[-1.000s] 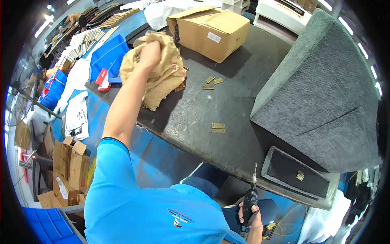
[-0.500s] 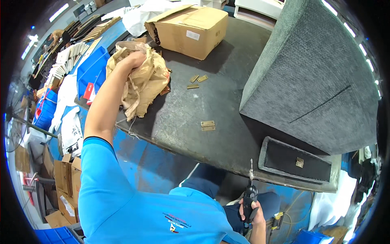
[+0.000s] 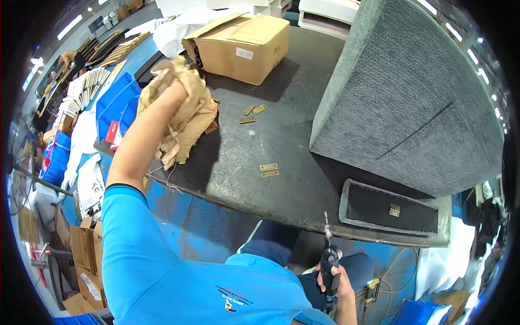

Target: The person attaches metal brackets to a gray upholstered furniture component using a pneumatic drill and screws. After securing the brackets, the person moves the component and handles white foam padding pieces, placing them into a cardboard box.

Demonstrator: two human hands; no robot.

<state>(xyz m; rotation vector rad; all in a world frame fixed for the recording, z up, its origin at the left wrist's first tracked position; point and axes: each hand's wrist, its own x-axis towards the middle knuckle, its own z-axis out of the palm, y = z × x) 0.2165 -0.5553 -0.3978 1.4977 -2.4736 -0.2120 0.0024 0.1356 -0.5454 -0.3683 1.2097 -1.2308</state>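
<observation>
My left hand (image 3: pixel 176 91) reaches down into a crumpled tan sack (image 3: pixel 196 122) at the table's left; the sack's folds hide its fingers. My right hand (image 3: pixel 342 283), low at the right and below the table's near edge, is wrapped round a black power screwdriver (image 3: pixel 328 254), its long bit pointing up. An unfolded brass hinge (image 3: pixel 269 170) lies mid-table, and several more brass hinges (image 3: pixel 247 120) lie loose beyond it. At the right, a grey-edged wedge-shaped panel (image 3: pixel 368 208) with a black face has another hinge (image 3: pixel 395 210) on it.
A big grey upholstered block (image 3: pixel 401 114) stands on the table's right side. A cardboard carton (image 3: pixel 244 51) sits at the back. Left of the sack is a blue bin (image 3: pixel 115 103) with a red-and-white box (image 3: pixel 112 134). Opened cartons (image 3: pixel 84 249) stand on the floor at lower left.
The left hand has gone deeper into the sack, whose top now folds up around the wrist. The right hand keeps its grip on the screwdriver. The whole view has shifted slightly.
</observation>
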